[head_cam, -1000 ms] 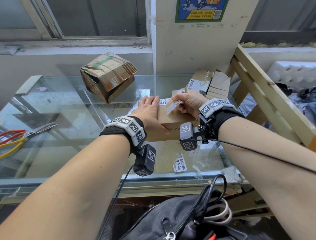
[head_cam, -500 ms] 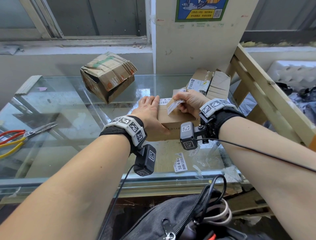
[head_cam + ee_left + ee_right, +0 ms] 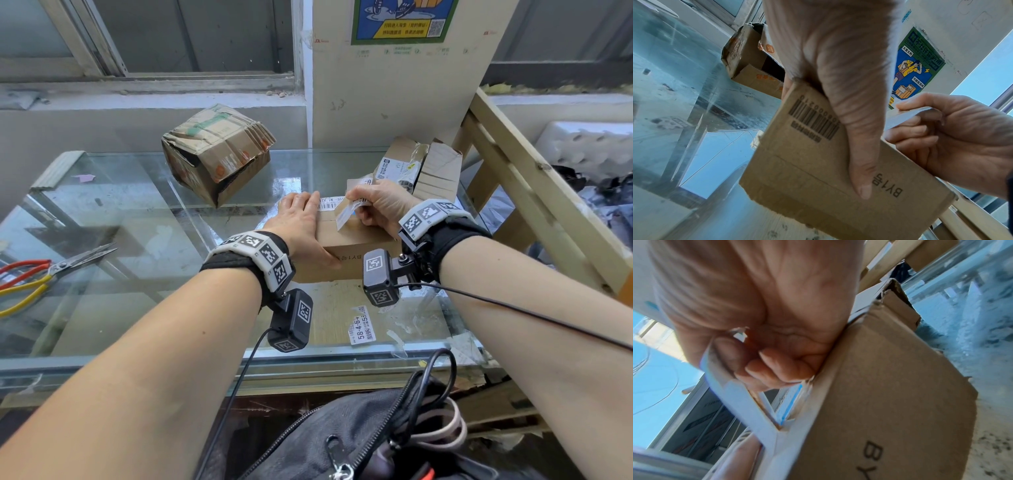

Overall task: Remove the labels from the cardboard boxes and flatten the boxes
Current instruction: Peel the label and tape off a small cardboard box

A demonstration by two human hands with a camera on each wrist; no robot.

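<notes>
Tabletop: glass; a hard tug could slide the box across it.
Box: on the tabletop's right, left hand pressing flat, fingers straight.
Label: half-peeled, right hand pinching it; may tear, leaving scraps.

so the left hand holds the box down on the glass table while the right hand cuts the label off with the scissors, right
Not quite. The left hand does hold the box down on the glass table, but the right hand has no scissors: it pinches the label in its fingers and peels it up. The scissors lie untouched at the table's left side. The head view shows this.
</notes>
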